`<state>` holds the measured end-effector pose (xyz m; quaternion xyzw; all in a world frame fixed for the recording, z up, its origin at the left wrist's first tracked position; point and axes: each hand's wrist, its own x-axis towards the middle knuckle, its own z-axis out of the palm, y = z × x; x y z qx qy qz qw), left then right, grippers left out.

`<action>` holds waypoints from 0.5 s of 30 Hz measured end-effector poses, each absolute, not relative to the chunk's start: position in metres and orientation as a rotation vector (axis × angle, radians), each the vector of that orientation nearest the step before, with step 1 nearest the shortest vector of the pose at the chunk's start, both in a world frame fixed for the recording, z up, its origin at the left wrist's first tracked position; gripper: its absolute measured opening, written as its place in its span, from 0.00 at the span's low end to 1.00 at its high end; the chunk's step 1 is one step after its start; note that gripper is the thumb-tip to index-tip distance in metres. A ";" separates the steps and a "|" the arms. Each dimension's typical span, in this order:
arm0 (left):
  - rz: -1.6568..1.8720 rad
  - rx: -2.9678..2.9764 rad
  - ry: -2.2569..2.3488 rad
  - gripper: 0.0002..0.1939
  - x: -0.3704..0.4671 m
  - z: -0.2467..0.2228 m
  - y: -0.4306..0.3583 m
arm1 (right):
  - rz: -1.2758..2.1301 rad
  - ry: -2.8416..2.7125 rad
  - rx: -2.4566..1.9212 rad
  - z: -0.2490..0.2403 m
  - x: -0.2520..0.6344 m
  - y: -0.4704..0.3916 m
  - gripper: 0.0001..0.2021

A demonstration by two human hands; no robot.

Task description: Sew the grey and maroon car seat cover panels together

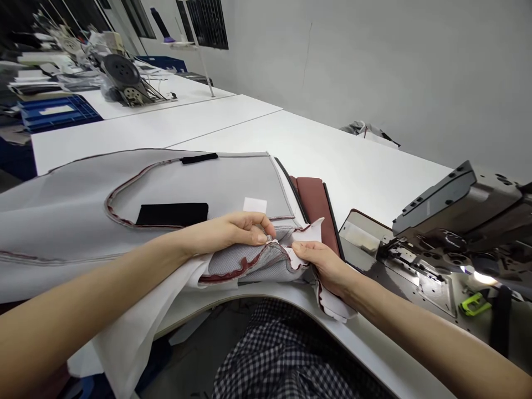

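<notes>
A large grey sewn fabric cover [233, 177] with dark red seam edges lies across the white table, its backing side up. My left hand [251, 228] pinches a seam edge near the cover's front right corner. Close beside it, my right hand [318, 257] grips the same edge, thumb on top of a white backing strip. Between the hands the edge is bunched and folded. Two black strips [172, 214] and a small white label [255, 205] are on the cover. A dark red panel [315, 208] shows beyond my right hand.
An industrial sewing machine [461, 216] with a lit lamp stands at the right. A yellow-green thread snipper [475, 304] lies by it. The white table [208, 130] has a curved front edge. Blue crates [58, 112] and another machine [124, 77] are at the back left.
</notes>
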<state>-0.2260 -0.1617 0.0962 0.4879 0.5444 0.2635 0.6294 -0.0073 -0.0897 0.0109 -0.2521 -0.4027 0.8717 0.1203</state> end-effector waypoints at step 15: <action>0.601 1.433 1.119 0.12 -0.224 0.091 -0.169 | 2.671 -1.210 -0.501 0.022 -0.002 -0.100 0.27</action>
